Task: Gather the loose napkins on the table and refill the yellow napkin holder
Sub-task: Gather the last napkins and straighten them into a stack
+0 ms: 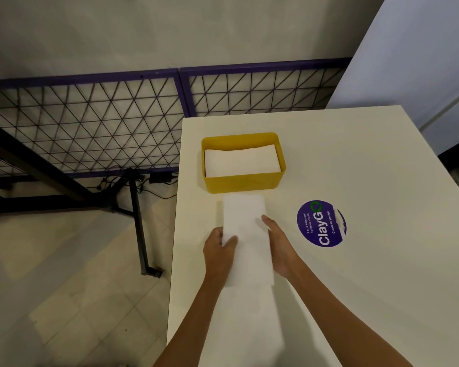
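Note:
The yellow napkin holder (243,183) stands near the table's far left corner, with white napkins (241,161) lying flat inside it. Just in front of it I hold a stack of white napkins (248,234) lengthwise, its far end close to the holder's front wall. My left hand (219,254) grips the stack's left edge, thumb curled over the top. My right hand (278,247) holds the right edge, fingers along the side and thumb on top.
The white table (368,260) carries a round purple sticker (321,223) to the right of my hands. The table's left edge drops to a tiled floor (77,300). A purple wire-mesh fence (90,123) and black metal legs (141,229) stand at the left.

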`<state>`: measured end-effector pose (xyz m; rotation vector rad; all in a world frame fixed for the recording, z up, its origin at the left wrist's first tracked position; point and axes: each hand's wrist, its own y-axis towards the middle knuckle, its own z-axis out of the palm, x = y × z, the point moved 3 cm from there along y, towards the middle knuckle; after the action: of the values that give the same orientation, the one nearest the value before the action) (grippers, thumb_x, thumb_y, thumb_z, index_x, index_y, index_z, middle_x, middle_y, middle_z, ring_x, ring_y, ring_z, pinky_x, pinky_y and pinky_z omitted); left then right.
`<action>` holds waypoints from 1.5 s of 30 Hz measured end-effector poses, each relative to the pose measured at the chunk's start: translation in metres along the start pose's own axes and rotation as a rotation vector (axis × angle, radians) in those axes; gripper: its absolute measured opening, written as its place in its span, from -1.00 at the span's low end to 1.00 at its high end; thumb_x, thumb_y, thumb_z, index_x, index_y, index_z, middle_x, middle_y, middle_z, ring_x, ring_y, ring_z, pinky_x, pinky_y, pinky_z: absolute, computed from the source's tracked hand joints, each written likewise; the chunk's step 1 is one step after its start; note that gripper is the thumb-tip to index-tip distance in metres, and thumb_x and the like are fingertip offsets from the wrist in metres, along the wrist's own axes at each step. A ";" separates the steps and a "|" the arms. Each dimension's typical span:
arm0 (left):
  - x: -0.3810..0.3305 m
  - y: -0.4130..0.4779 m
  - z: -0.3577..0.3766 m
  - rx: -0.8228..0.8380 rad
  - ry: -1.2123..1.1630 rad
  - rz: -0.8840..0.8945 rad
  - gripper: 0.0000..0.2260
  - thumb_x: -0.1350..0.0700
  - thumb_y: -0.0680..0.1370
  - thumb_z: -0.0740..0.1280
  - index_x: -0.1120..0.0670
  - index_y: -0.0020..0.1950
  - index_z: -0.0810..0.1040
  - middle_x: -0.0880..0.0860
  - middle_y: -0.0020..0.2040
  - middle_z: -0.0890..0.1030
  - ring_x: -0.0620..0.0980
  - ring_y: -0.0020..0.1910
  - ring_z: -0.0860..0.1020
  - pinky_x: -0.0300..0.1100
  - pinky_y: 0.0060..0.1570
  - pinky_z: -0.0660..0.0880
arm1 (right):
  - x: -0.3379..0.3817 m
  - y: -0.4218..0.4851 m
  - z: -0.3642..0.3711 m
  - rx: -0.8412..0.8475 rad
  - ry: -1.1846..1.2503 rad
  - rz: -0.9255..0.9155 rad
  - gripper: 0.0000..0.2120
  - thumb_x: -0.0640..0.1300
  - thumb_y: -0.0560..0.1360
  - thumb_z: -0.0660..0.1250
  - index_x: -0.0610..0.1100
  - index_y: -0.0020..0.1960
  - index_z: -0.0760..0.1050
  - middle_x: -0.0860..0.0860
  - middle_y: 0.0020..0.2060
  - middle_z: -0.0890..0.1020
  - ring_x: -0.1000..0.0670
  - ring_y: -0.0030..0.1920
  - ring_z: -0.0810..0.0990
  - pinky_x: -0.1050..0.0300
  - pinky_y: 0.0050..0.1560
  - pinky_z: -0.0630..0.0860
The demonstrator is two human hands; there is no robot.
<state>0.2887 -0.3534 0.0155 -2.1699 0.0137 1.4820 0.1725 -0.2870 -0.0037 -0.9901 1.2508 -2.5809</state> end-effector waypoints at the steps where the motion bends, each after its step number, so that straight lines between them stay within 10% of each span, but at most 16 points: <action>1: 0.001 -0.002 0.005 0.041 0.011 -0.001 -0.88 0.26 0.49 0.32 0.13 0.01 0.49 -0.08 -0.17 0.53 -0.15 -0.21 0.51 -0.35 -0.25 0.43 | 0.001 -0.001 -0.001 0.009 0.005 0.022 -0.66 0.06 0.53 0.21 -0.16 0.10 0.56 -0.12 -0.10 0.70 -0.09 -0.14 0.67 0.02 -0.09 0.56; 5: 0.013 -0.001 0.015 -0.009 0.126 0.023 -0.93 0.20 0.52 0.31 0.17 -0.03 0.54 0.00 -0.19 0.56 0.00 -0.20 0.54 -0.34 -0.27 0.39 | 0.001 -0.001 -0.012 -0.101 -0.014 0.040 -0.78 -0.15 0.52 0.25 -0.22 0.12 0.49 -0.14 -0.09 0.65 -0.12 -0.11 0.62 0.00 -0.11 0.55; 10: 0.035 0.012 0.010 -0.172 0.557 -0.056 -0.52 0.01 0.49 0.35 0.16 0.33 0.35 0.15 0.27 0.40 0.14 0.24 0.41 -0.02 0.09 0.44 | 0.009 -0.006 -0.034 -0.203 -0.012 0.030 -0.88 -0.21 0.54 0.23 -0.21 0.01 0.49 -0.11 -0.14 0.62 -0.09 -0.15 0.59 0.05 -0.11 0.53; 18: 0.038 0.008 0.026 -0.141 0.871 -0.162 -0.34 -0.21 0.33 0.44 0.16 0.23 0.34 0.11 0.15 0.48 0.09 0.17 0.40 -0.05 0.04 0.40 | 0.024 -0.015 -0.067 -0.347 0.064 -0.099 -0.88 -0.33 0.47 0.27 -0.17 -0.04 0.48 -0.08 -0.21 0.59 -0.08 -0.20 0.57 0.00 -0.19 0.52; 31: 0.027 0.000 0.033 -0.050 0.509 -0.075 -0.59 0.29 0.50 0.28 0.19 0.32 0.27 0.21 0.25 0.51 0.22 0.18 0.53 0.00 0.12 0.50 | 0.027 -0.026 -0.091 -0.381 0.102 -0.125 -0.66 -0.33 0.45 0.28 -0.12 0.20 0.41 -0.09 -0.10 0.59 -0.11 -0.13 0.57 -0.03 -0.18 0.53; 45: -0.072 -0.010 0.006 0.167 -0.191 0.085 -0.71 0.31 0.50 0.32 0.00 0.12 0.43 0.05 0.11 0.59 0.08 0.06 0.58 -0.02 0.03 0.57 | 0.024 -0.035 -0.046 -0.141 0.075 -0.029 -0.78 -0.20 0.51 0.13 -0.22 -0.12 0.54 -0.06 -0.40 0.67 -0.05 -0.39 0.64 0.06 -0.22 0.52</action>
<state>0.2568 -0.3614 0.0808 -1.9110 0.1593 1.6676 0.1324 -0.2422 0.0136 -0.9491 1.4660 -2.6049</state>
